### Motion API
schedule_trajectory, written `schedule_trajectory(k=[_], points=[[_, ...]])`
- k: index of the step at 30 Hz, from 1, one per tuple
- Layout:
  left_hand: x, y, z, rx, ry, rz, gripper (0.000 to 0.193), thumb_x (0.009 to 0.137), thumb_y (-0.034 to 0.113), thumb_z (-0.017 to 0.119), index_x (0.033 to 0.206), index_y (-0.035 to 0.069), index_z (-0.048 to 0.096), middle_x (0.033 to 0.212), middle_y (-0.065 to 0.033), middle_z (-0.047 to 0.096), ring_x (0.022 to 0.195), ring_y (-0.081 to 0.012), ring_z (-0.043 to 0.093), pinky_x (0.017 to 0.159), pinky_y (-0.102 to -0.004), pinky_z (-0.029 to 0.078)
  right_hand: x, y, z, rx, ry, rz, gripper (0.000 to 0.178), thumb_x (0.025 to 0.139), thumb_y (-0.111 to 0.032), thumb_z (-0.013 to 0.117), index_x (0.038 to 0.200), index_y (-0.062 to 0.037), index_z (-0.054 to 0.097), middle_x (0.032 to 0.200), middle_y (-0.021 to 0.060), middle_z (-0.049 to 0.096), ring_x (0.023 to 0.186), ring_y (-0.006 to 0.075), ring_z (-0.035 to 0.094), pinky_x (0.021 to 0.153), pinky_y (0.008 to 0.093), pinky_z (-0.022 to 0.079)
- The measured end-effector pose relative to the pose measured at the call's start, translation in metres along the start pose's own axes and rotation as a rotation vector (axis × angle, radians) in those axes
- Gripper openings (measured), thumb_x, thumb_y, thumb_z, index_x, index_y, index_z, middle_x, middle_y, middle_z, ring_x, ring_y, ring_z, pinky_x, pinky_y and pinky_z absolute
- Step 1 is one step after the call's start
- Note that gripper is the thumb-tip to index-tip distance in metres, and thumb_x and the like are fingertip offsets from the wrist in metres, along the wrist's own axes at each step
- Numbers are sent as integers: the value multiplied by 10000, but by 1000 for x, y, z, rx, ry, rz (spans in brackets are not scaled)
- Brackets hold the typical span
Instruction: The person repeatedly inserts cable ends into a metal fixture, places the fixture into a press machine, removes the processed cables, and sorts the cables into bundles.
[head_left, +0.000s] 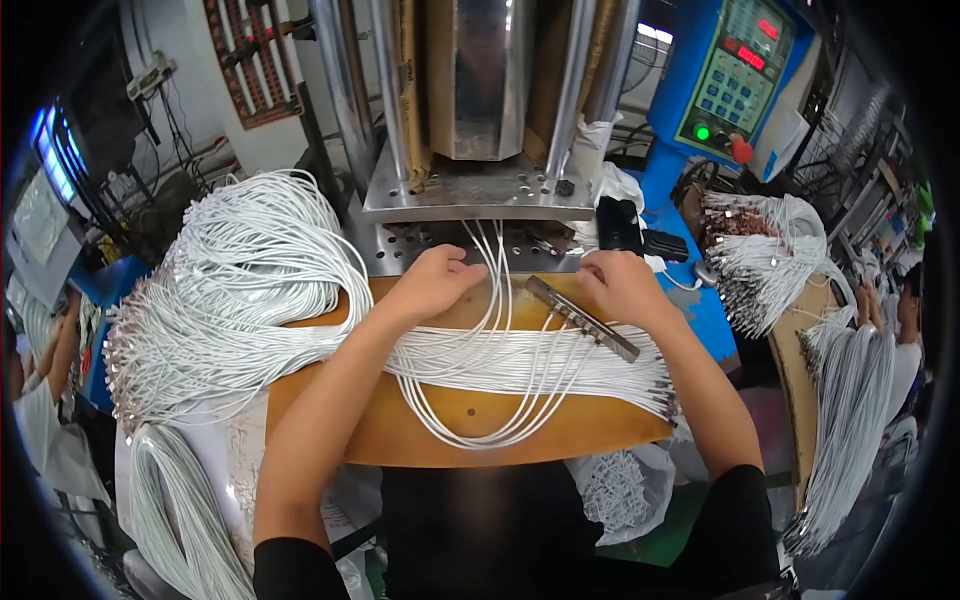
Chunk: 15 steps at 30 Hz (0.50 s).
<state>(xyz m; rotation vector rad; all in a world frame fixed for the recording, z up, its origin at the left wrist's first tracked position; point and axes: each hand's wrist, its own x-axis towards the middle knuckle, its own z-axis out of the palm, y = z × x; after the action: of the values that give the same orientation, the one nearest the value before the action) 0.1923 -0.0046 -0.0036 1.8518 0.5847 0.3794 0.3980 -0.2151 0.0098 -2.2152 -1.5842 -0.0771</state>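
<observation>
My left hand [438, 284] is at the press's front edge, fingers loosely bent and a little apart, nothing seen in them. It is beside several white cables [497, 290] that run up between the press plates and loop back down. My right hand [622, 284] has its fingers curled downward at the right of the lower plate; what they hold, if anything, is hidden. Close below it, a slotted metal bar [583, 318] lies tilted, with cable ends along its near side. A thick bundle of white cables [470, 362] stretches across the brown board [400, 430] under my forearms.
The press's upper plate [478, 194] hangs over the lower plate [415, 262]. A blue control panel [725, 85] stands at right. Large cable heaps [255, 250] fill the left; other cable bundles [760, 260] lie right. A bag of white pieces [625, 490] is below the board.
</observation>
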Motion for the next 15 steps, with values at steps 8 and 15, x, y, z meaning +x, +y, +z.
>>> schedule_trajectory(k=[8, 15], points=[[60, -11, 7, -337, -315, -252, 379, 909, 246, 635, 1133, -53, 573, 881, -93, 639, 650, -142, 595, 495, -252, 456, 100, 47, 64, -91, 373, -275, 281, 828, -148, 589, 1092, -53, 615, 1109, 206, 614, 1039, 361, 577, 842, 413, 486], [49, 8, 16, -614, -391, -230, 211, 973, 190, 514, 999, -11, 572, 857, -137, 681, 494, -99, 524, 396, -237, 427, 151, 50, 77, 306, 260, -116, 316, 862, -172, 592, 1160, -65, 591, 1118, 167, 623, 1039, 315, 588, 917, 410, 470]])
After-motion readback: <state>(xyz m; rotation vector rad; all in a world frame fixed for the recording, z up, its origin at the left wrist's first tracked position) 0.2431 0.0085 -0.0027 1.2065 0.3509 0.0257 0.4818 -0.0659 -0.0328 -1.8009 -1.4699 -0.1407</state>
